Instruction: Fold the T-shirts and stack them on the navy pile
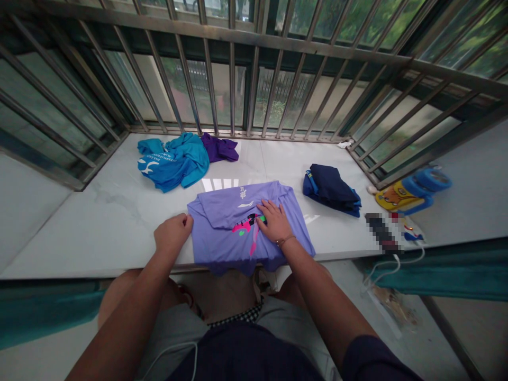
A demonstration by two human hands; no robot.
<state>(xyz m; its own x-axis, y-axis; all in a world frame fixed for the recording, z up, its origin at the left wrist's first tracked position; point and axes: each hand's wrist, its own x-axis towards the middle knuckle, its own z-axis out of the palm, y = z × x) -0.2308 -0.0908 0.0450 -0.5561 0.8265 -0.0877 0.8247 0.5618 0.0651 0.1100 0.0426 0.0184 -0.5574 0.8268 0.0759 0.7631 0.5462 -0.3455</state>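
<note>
A lavender T-shirt (222,246) with a pink, black and green print and white lettering lies on the white ledge in front of me. Its top is partly folded over, and its lower edge hangs over the ledge's front. My left hand (173,233) is closed at the shirt's left edge, pinching the cloth between thumb and fingers. Flat on the printed middle rests my right hand (273,221), fingers spread, with a thin bracelet at the wrist.
Behind to the left lie a crumpled blue shirt (178,161) and a purple cloth (220,148). On the right are folded dark navy clothes (331,188), a yellow and blue bottle (413,188) and a blurred-out dark object (383,233) beside a white cable (397,262). Metal bars (246,34) border the ledge.
</note>
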